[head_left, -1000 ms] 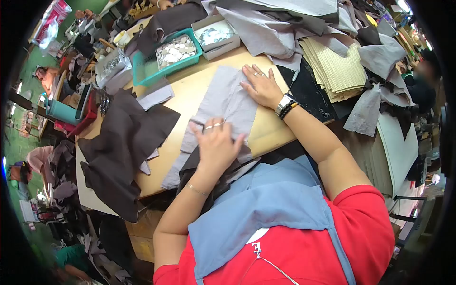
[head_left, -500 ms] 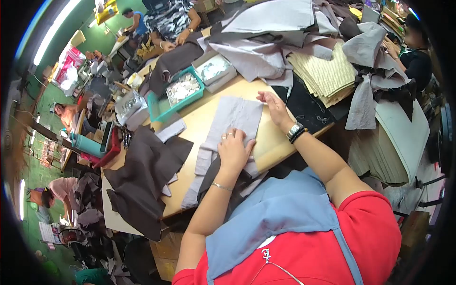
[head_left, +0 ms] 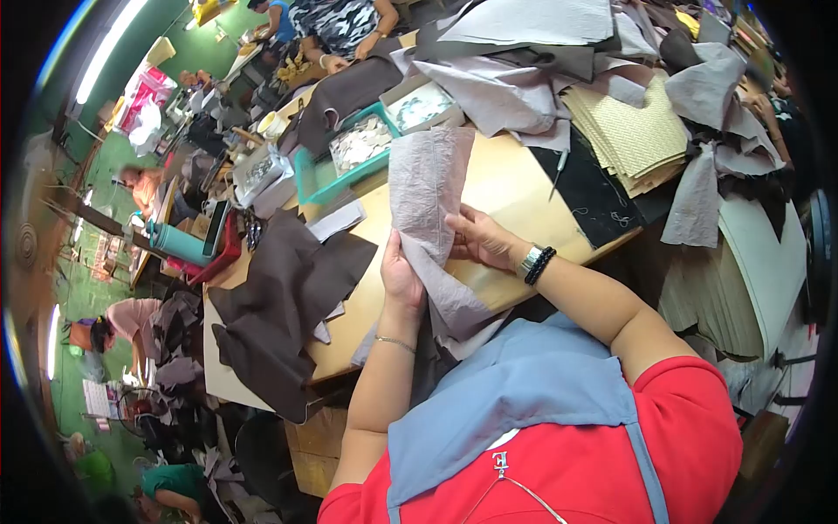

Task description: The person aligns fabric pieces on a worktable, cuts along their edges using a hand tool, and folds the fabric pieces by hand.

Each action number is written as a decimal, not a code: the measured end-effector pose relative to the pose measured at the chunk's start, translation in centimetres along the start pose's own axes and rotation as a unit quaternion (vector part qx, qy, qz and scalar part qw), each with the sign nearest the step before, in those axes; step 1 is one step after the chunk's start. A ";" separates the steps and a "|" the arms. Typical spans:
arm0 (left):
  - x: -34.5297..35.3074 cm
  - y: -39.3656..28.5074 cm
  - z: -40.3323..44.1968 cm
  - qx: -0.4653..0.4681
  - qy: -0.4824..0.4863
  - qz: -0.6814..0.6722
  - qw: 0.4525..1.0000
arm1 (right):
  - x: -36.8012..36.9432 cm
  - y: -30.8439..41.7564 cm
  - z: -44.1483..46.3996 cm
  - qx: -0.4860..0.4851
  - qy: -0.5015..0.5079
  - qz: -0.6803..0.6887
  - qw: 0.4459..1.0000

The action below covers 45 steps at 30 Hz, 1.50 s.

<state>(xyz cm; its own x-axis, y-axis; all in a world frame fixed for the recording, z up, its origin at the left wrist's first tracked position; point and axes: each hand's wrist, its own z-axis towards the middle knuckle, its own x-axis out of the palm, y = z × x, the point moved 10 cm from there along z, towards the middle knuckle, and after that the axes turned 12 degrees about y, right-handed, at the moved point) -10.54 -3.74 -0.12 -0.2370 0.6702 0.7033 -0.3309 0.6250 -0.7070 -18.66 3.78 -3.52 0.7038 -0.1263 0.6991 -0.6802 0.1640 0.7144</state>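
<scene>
A pale grey-lilac strip of fabric [head_left: 426, 188] with a seam across it is raised off the table in front of me. My left hand [head_left: 402, 278] grips its left edge, the fingers behind the cloth. On the opposite edge, my right hand [head_left: 489, 240] pinches the fabric between thumb and fingers. The lower part of the strip hangs down toward my blue apron [head_left: 515, 375]. Beneath it, more grey and dark cloth lies at the table edge, partly hidden.
Dark brown cloth [head_left: 284, 301] covers the left side of the wooden table [head_left: 524, 188]. Behind are a teal tray [head_left: 314, 182] of small pieces and a white box [head_left: 425, 106]. A pointed tool [head_left: 559, 173] lies right, near woven sheets [head_left: 628, 131]. Other people work around.
The grey fabric, flat on the table before, is now lifted and tilted up. My left hand has moved from pressing on top to its left edge; my right hand has come in to grip it.
</scene>
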 end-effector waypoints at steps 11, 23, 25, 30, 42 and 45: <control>-2.2 -2.0 -0.8 -0.020 -0.062 0.219 0.974 | 0.2 0.2 0.1 -0.064 -0.009 -0.066 0.996; -4.3 -1.9 -1.7 -0.070 -0.069 0.262 0.960 | 0.5 0.7 -0.4 -0.072 -0.007 -0.134 0.988; -1.6 -3.5 -1.7 -0.017 -0.039 0.310 0.950 | 3.3 1.9 -0.6 -0.098 0.049 -0.235 0.966; 10.5 -10.6 -3.9 0.112 -0.032 0.750 0.651 | 8.3 -0.2 -2.2 0.038 0.097 -0.431 0.896; 15.3 -19.0 -13.7 0.518 -0.057 0.666 0.534 | 17.4 -13.3 -9.4 0.211 0.524 -0.480 0.671; 2.2 -14.2 -13.7 0.339 -0.177 0.665 0.642 | 17.3 -12.0 -8.4 0.246 0.496 -0.458 0.696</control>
<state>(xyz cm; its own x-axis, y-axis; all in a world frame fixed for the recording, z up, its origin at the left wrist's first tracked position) 6.13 -5.70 10.44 -0.8745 0.2229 -0.4308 0.0850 -0.8040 -0.5886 3.39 7.84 -0.21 0.5184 0.8190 -0.2460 0.3301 0.0737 0.9411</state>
